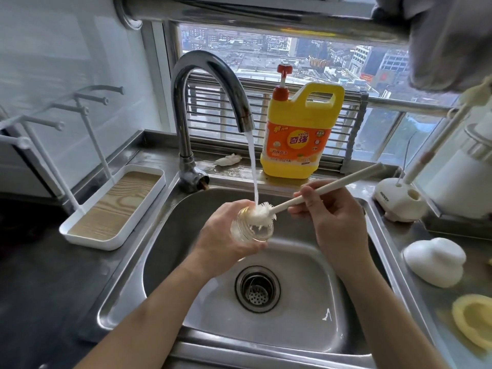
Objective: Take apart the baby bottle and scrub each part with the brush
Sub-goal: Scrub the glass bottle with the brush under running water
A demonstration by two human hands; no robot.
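Observation:
Over the steel sink (306, 339) my left hand (221, 235) grips a clear baby bottle body (253, 227), its mouth tilted up to the right. My right hand (330, 217) holds the long white brush (319, 189) by its handle. The white bristle head sits in the bottle's mouth, right under the running water from the tap (213, 102). A white dome-shaped bottle cap (434, 262) lies on the counter to the right. A yellow ring part (474, 323) lies nearer the right edge.
A yellow dish soap jug (298, 139) stands behind the sink on the sill. A white drying rack with a tray (111, 209) stands at the left. A white brush stand (399, 201) and a second brush are at the right. The drain (257, 288) sits below my hands.

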